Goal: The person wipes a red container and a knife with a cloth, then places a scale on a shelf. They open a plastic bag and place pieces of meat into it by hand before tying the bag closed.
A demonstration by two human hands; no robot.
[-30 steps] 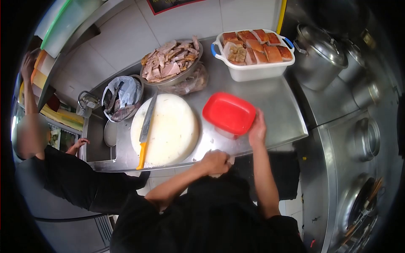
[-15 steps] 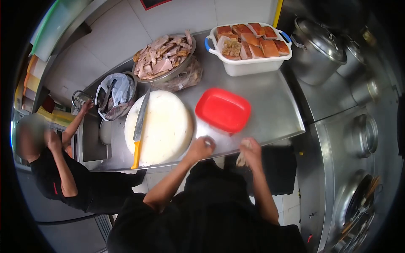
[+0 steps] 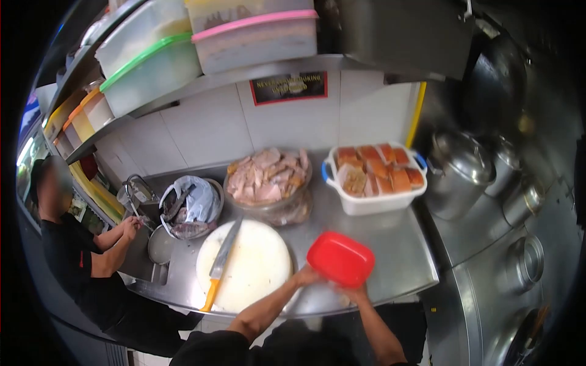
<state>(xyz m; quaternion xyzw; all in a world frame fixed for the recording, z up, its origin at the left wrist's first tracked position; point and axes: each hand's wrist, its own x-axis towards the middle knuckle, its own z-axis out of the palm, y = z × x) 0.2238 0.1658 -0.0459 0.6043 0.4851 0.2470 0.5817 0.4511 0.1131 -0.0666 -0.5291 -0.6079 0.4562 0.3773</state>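
Red plastic tray (image 3: 340, 259): right at the grip, up against the left hand (image 3: 308, 276) and just above the right hand (image 3: 352, 294), over the near part of the steel surface (image 3: 397, 244).
Left hand: fingers mostly closed, and it has the tray by the near left corner.
Right hand: tucked in below the near edge, blurred; how far open it is, and whether it bears the tray, I can't tell.
Round white chopping board (image 3: 259, 262): flat, just left of the grip.
Long knife with a yellow handle (image 3: 210, 294): lying on the board, left of the grip, handle end at the near rim, out of both hands.
Cut meat pieces (image 3: 265, 177): heaped in the round metal bowl (image 3: 253, 210), ahead and left of the grip; that cutting looks done.
Brown-topped meat blocks (image 3: 378, 174): packed in the white tub with blue handles (image 3: 384, 204), ahead and slightly right of the grip; thick chunks, nothing finer made of them there.
Progress: pieces heaped, blocks whole in their tub, knife down, tray in hand; how much is left, the view doesn't show.
Another person (image 3: 107, 259): well left of the grip, hands together over the sink (image 3: 137, 256).
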